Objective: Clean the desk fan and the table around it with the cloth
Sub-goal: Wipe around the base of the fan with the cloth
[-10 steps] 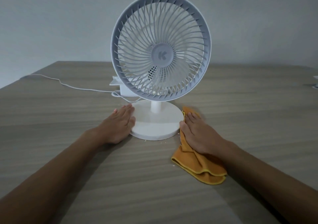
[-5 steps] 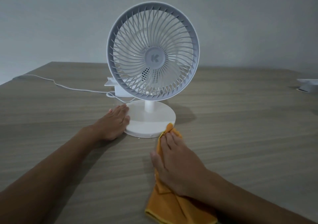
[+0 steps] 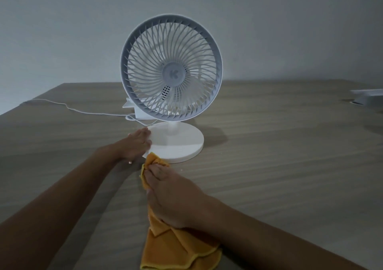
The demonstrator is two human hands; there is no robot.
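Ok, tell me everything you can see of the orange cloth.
The orange cloth looks like soft fabric with a stitched yellow edge. It lies crumpled flat on the wooden table, running from the near edge of the picture up to the front left rim of the fan's round white base, where its bunched tip sits. The right hand presses down on its middle, fingers spread over the tip. The left hand rests against the base, apart from the cloth.

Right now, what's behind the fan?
Behind the fan, a white box-like object shows at its left side, with a white cable trailing left across the table. The grille hides the rest, so I can't identify it.
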